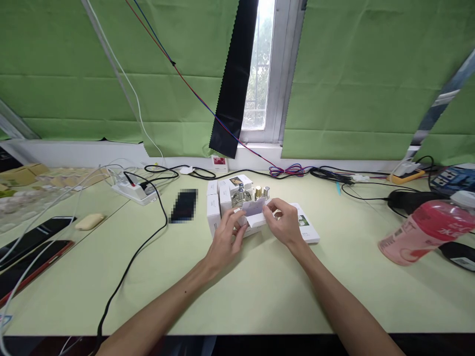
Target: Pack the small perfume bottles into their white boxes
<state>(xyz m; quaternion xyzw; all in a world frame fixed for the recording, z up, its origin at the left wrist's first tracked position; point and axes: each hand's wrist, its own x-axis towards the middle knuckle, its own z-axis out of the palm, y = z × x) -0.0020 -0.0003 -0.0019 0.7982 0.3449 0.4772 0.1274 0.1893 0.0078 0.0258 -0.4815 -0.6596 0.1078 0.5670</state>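
Note:
Between my two hands is a small white carton (256, 219) with its end flaps standing out. My left hand (228, 236) pinches its left edge, fingers closed on the card. At the right edge, my right hand (285, 223) grips a flap between thumb and fingertips. Just behind the carton stand small glass bottles (241, 196) with silver and gold caps, partly hidden by it. Several white boxes (213, 210) are stacked close to my left hand. A flat white box with a flower picture (308, 230) lies beside my right wrist, partly covered by it.
A dark pixelated patch (183, 205) lies left of the boxes, near a black cable (148, 237) and a power strip (135, 190). Two phones (33, 267) and a cream case (89, 221) are far left. A pink drink bottle (423, 230) leans at the right.

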